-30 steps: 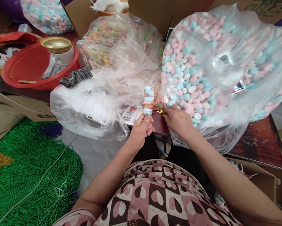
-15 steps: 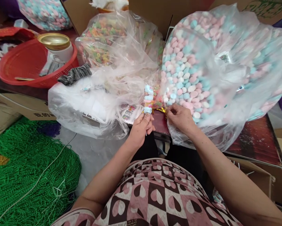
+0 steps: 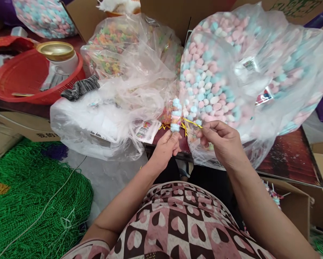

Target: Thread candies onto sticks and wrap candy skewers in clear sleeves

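My left hand pinches the lower end of a marshmallow skewer, a short stack of blue, white and pink sweets in a clear wrapper, held upright. Between the fingertips of my right hand is a yellow twist tie, its free end reaching left toward the skewer. Several more yellow ties lie on the table edge behind my left hand. Just beyond my right hand stands a big clear bag of pastel marshmallows.
A bag of colourful ring-shaped gummies sits at the back centre. Nearer lies a bag of white wrappers. A red basket holds a gold-lidded jar. Green cord heaps on the floor at left; an open carton is at right.
My right hand has come up from the table edge and moved right, now with a yellow twist tie stretched from its fingers. My left hand still holds the skewer. The whole view has shifted slightly.
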Tool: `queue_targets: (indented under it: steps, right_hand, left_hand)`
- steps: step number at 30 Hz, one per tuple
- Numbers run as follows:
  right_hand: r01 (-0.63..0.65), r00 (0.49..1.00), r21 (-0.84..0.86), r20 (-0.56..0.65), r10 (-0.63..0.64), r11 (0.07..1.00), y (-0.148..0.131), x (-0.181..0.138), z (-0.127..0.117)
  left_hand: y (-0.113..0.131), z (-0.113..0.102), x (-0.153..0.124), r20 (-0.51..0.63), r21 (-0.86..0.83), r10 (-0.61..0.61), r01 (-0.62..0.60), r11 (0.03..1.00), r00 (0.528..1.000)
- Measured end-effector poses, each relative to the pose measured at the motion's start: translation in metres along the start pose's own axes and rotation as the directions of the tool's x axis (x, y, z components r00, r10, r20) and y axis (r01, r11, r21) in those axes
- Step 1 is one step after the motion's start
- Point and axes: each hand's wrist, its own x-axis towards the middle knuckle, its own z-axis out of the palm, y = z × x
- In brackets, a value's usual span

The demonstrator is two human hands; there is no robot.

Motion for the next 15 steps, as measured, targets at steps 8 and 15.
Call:
queue_targets:
  steps: [8,15]
  right_hand:
    - [0.046,0.992,-0.031,0.119,-0.042,0.998,-0.003,-0.015,0.002]
    - [0.01,0.972,0.091,0.233,-0.031,0.996,-0.006,-0.027,-0.01]
  left_hand:
    - [0.01,0.02,-0.003,0.138,-0.023,-0.044,0.048,0.999,0.989]
    - [0.001,0.019,0.003,0.084,-0.039,-0.117,0.121,0.992,0.99]
